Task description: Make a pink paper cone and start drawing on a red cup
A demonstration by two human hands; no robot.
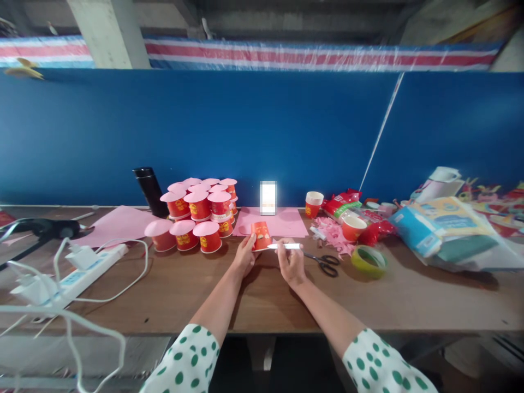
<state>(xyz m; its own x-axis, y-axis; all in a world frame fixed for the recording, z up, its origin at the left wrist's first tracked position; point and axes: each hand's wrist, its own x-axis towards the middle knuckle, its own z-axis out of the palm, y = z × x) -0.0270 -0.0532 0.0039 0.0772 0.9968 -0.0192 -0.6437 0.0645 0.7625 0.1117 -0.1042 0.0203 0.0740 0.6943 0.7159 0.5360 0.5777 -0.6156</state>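
Note:
My left hand (246,254) is closed round a red paper cup (261,235), which stands upside down on a pink paper sheet (282,222) on the wooden table (196,295). My right hand (290,262) grips a white stick-shaped tool (284,246), perhaps a glue stick or pen. The tool lies level, and its left end touches the foot of the cup.
Several upturned red cups with pink paper discs (200,213) are stacked left of my hands, by a black flask (149,191). Black scissors (326,263), a green tape roll (368,260), more cups (314,204), pink scraps and plastic bags (450,232) lie right. A power strip (73,275) with cables lies at the left.

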